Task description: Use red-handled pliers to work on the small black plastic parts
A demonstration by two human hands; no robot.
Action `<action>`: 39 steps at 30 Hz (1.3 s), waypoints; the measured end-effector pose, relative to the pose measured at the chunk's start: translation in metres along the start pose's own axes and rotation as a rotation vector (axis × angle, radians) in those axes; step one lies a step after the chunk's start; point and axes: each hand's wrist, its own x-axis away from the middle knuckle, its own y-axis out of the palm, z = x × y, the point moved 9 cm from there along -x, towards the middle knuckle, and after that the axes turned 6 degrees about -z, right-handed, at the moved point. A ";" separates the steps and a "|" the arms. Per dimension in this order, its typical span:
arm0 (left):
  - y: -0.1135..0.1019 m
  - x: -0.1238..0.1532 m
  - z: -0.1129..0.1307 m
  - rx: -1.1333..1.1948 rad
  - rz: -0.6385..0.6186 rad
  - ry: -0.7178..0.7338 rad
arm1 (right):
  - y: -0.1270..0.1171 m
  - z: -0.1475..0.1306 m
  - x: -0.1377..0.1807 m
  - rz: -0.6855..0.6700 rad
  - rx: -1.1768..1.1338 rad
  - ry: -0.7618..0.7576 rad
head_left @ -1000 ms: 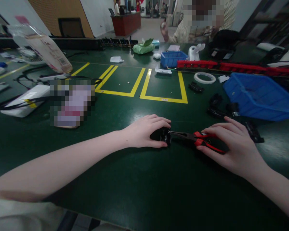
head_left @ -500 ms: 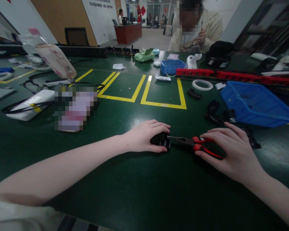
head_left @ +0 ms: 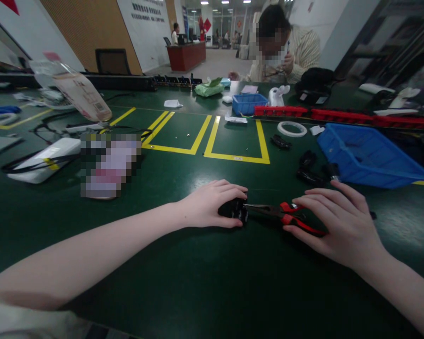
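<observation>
My left hand (head_left: 215,205) grips a small glossy black part (head_left: 239,213) between thumb and fingers, low on the dark green table (head_left: 205,282). My right hand (head_left: 335,219) is wrapped round the red and black handles of long-nose pliers (head_left: 286,214). Their narrow tips point left and meet the right side of the black part. Whether the jaws clamp something there is too small to tell. Several similar black parts (head_left: 309,176) lie beyond my right hand.
A blue bin (head_left: 371,165) stands to the right, with a white tape roll (head_left: 292,129) beside it. To the left are a phone (head_left: 113,169), a white device with a cable (head_left: 44,162) and a tilted bottle (head_left: 83,96). Another person (head_left: 286,47) sits across the table.
The camera view has tilted up slightly. Both hands keep their hold on the black part and the pliers, with little visible movement. The person opposite has lowered a hand to the table.
</observation>
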 end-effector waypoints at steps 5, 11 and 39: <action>0.000 0.000 0.000 0.005 -0.013 -0.014 | 0.010 0.006 0.003 -0.049 -0.100 0.043; 0.001 0.001 0.001 -0.021 -0.020 0.005 | 0.016 0.010 0.006 -0.070 -0.145 0.088; 0.002 0.002 0.002 -0.031 -0.020 0.034 | 0.018 0.039 0.030 0.016 -0.197 0.244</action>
